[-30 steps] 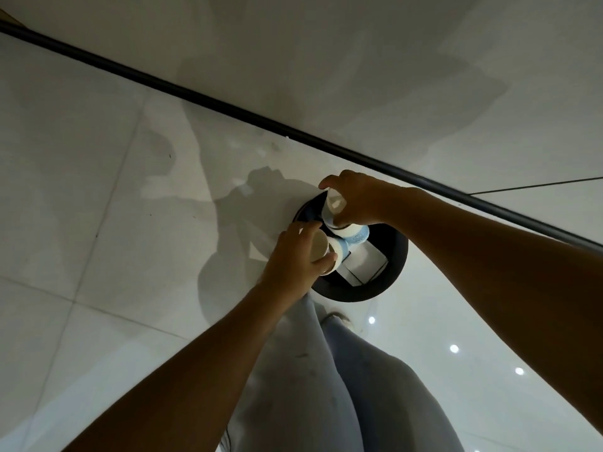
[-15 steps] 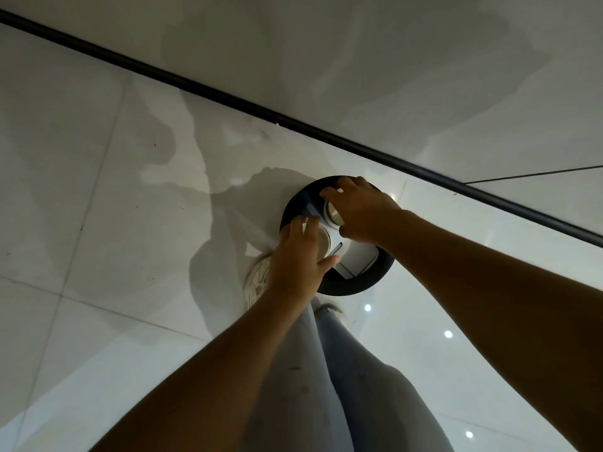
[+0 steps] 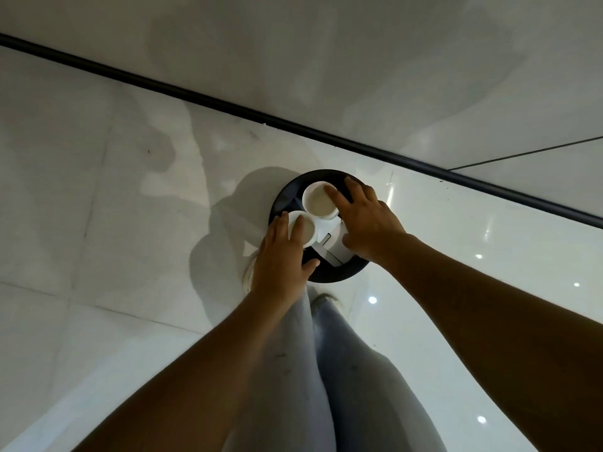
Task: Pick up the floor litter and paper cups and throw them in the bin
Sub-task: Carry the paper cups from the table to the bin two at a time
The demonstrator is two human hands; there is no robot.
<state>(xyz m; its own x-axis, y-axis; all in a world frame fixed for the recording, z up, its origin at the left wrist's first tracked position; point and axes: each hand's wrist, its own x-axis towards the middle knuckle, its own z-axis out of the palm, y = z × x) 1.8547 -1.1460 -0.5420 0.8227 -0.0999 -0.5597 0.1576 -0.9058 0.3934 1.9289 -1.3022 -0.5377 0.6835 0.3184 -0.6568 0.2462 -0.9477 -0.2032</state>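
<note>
A round black bin [image 3: 329, 278] stands on the floor by the wall. Two white paper cups sit upright in its mouth, side by side: the smaller cup [image 3: 307, 228] at the left and the larger cup [image 3: 318, 203] behind it. My left hand [image 3: 280, 265] lies flat over the bin's left rim, with its fingertips on the smaller cup's rim and the fingers spread. My right hand [image 3: 368, 223] hovers over the bin's right side with spread fingers, and its index fingertip touches the larger cup's rim. White paper litter [image 3: 331, 241] lies in the bin under the cups.
A black baseboard strip [image 3: 228, 107] runs diagonally where the glossy white tile floor [image 3: 98, 223] meets the wall, just behind the bin. My legs in pale jeans [image 3: 326, 370] and my shoes [image 3: 249, 272] stand right in front of the bin.
Both hands have lowered the cups into the bin and spread their fingers. The cups were gripped and tilted before and now stand upright in the bin's mouth.
</note>
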